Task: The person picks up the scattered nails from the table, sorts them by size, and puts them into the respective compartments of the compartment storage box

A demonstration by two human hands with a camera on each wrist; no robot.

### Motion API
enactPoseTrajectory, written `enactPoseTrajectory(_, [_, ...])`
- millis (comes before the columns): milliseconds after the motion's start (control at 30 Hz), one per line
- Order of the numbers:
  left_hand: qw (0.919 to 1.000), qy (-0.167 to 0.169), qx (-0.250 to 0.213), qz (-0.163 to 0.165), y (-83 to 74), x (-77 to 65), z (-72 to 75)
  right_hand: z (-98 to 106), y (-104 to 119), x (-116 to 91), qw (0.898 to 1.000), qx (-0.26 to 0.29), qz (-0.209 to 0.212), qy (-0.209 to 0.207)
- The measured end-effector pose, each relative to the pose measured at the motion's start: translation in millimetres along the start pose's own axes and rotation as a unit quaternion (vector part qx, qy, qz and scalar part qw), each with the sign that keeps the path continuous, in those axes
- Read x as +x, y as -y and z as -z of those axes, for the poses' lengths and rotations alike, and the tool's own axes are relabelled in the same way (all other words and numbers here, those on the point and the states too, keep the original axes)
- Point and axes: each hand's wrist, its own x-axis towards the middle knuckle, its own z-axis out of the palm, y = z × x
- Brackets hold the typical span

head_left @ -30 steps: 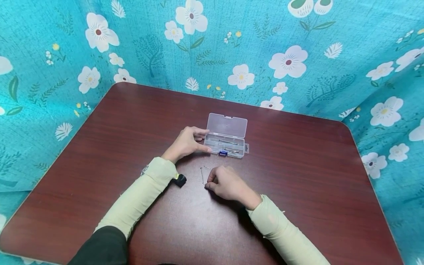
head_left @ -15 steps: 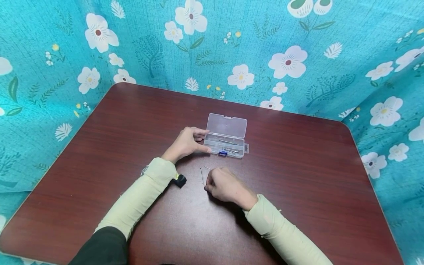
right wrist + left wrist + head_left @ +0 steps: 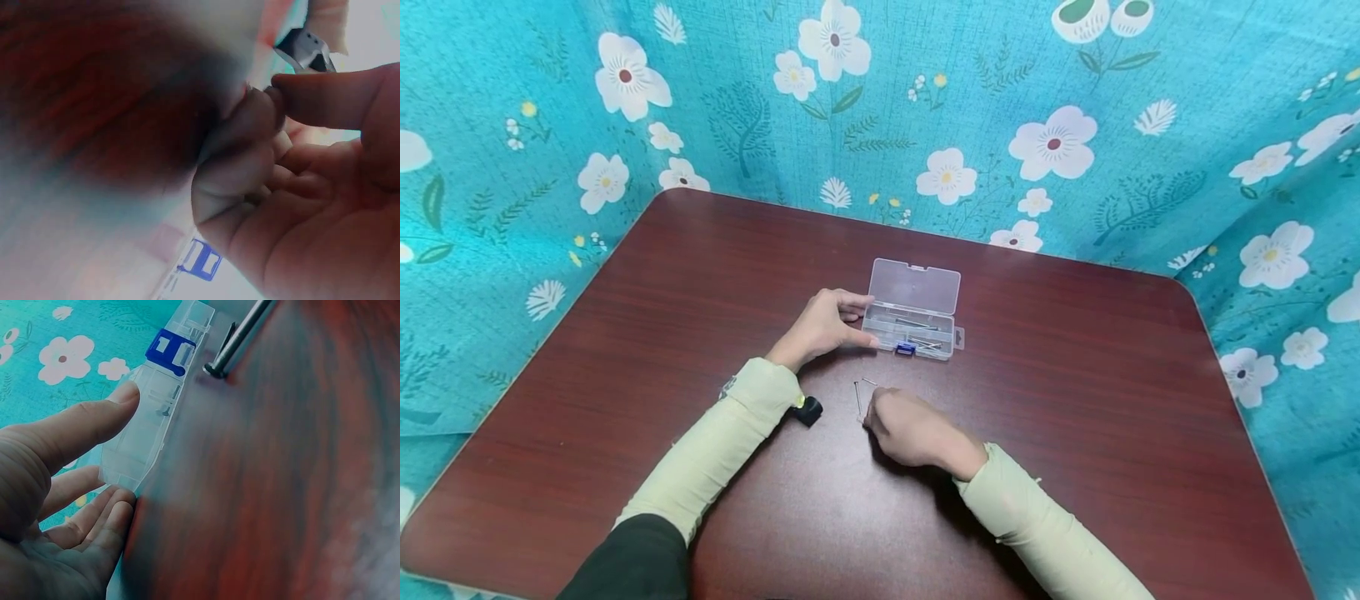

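Observation:
My left hand (image 3: 823, 327) holds the left end of a clear plastic compartment box (image 3: 140, 434), thumb along the front and fingers round the end. Its lid (image 3: 914, 286) stands raised, and a blue latch (image 3: 906, 348) sits on its front. Several metal nails (image 3: 917, 324) lie in its compartments. Nearer on the table are a long nail (image 3: 857, 398) and a short nail (image 3: 869, 382). Beside them my right hand (image 3: 913, 427) has its fingers curled, thumb and forefinger pinching a small nail (image 3: 249, 89) that is mostly hidden by the fingertips.
The dark red-brown wooden table (image 3: 737, 258) has rounded far corners. A blue flowered curtain (image 3: 880, 108) hangs round its back and sides. A black wrist camera (image 3: 808, 410) sticks out from the left sleeve (image 3: 718, 450).
The right hand's fingers have drawn in more tightly at the small nail, and the hand has dipped slightly toward me. The left hand and box keep their place.

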Motion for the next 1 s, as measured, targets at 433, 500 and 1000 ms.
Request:
enactPoseTrajectory(433, [0.9999,-0.005,-0.009,-0.012,0.2,1.8,-0.4,17.7,-25.8,-0.9,0.971,0.221,0.047,-0.078])
enactPoseTrajectory(500, [0.9999,-0.005,-0.008,-0.013,0.0,1.6,-0.4,19.4,-26.9,0.0,0.964,0.248,0.042,-0.091])
enactPoseTrajectory(1000, [0.9998,-0.004,-0.015,-0.01,0.0,1.1,-1.1,34.8,-38.4,18.5,0.952,0.249,-0.034,-0.174])
